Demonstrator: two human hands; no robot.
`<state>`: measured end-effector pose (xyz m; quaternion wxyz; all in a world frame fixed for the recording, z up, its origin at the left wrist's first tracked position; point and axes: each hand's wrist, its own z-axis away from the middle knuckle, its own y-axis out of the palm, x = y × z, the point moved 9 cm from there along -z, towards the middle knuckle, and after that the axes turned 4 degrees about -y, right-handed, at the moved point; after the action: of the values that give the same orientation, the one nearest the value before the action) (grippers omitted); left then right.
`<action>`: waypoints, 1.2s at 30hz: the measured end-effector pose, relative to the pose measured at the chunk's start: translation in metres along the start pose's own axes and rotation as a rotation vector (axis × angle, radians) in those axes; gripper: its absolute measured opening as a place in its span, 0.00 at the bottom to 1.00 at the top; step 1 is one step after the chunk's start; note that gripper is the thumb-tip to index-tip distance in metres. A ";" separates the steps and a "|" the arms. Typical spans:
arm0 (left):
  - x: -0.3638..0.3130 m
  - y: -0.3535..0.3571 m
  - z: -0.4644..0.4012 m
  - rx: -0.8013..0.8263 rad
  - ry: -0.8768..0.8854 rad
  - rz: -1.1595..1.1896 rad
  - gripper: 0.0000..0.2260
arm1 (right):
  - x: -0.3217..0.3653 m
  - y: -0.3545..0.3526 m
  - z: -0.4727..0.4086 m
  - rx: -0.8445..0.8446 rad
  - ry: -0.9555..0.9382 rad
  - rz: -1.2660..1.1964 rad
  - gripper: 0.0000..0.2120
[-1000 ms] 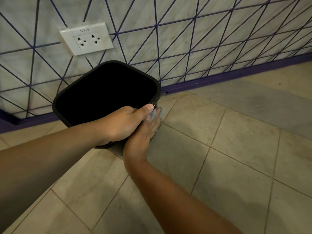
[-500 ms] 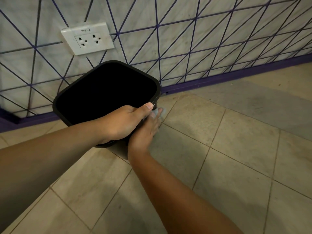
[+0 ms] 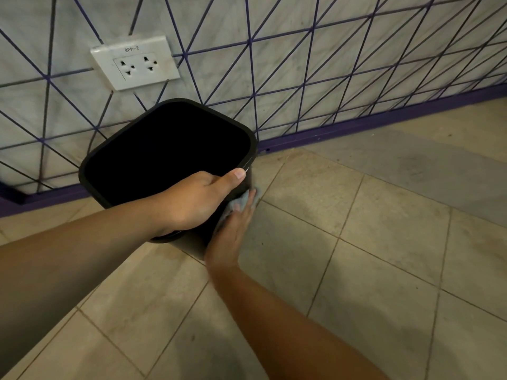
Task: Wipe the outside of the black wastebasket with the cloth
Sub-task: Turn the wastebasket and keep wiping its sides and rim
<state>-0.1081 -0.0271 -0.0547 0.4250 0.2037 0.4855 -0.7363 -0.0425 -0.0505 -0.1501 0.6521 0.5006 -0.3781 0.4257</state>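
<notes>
Your left hand grips the near rim of the black wastebasket, which stands on the floor below the wall socket. Your right hand presses the grey cloth flat-fingered against the wastebasket's right side.

left hand gripping; right hand flat

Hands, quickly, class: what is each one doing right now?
Left hand: grips the wastebasket rim.
Right hand: fingers straight, presses the cloth against the wastebasket's side.
</notes>
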 end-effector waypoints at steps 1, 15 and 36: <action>0.000 0.000 0.000 0.009 0.003 0.006 0.18 | -0.005 -0.004 -0.012 -0.051 0.075 -0.013 0.27; 0.001 0.001 0.000 0.028 -0.005 0.040 0.22 | 0.020 0.013 0.005 0.014 -0.051 0.027 0.26; 0.001 0.001 -0.004 0.029 0.037 0.044 0.20 | 0.010 0.005 -0.001 0.041 -0.083 0.057 0.27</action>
<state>-0.1085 -0.0247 -0.0577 0.4291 0.2340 0.4779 -0.7299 -0.0434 -0.0468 -0.1394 0.6131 0.5203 -0.4098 0.4307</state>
